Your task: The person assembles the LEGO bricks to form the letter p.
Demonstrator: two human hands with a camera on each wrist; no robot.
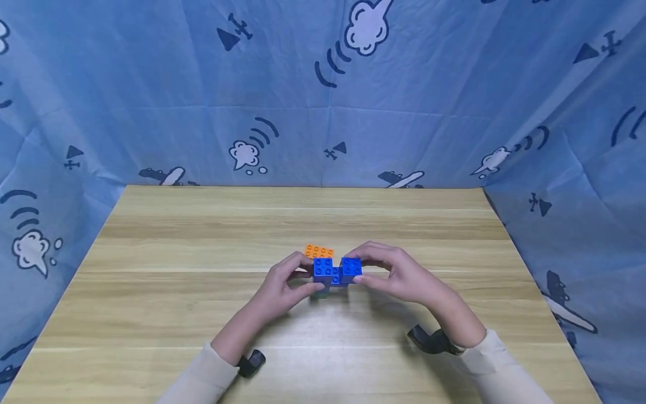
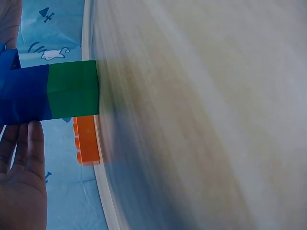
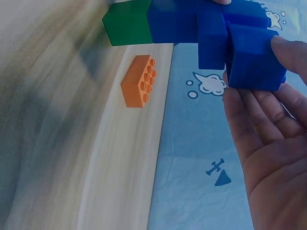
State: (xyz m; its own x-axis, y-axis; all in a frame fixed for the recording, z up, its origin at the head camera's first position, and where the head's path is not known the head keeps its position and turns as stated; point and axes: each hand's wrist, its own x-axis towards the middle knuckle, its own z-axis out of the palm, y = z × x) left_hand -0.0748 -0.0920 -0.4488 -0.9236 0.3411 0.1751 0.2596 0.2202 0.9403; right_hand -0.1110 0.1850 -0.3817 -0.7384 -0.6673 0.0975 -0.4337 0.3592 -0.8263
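One blue four-stud brick [image 1: 351,270] pinched by right hand [image 1: 398,275], blue-green tower [image 2: 52,91] by left hand [image 1: 285,284]; brick best squared over studs [image 1: 335,271], pressed straight.

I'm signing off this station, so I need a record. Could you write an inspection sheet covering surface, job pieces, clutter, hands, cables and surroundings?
Surface: pale wood-grain table.
Job pieces: blue bricks stacked above a green brick; an orange brick lies studs up on the table, beyond the hands. Whether the rightmost blue brick is fully joined cannot be told.
Clutter: nothing seen.
Left hand: holds the left blue stack between thumb and fingers.
Right hand: pinches the rightmost blue brick.
Cables: nothing seen.
Surroundings: blue printed cloth behind the table and along both sides; a black device at each wrist.
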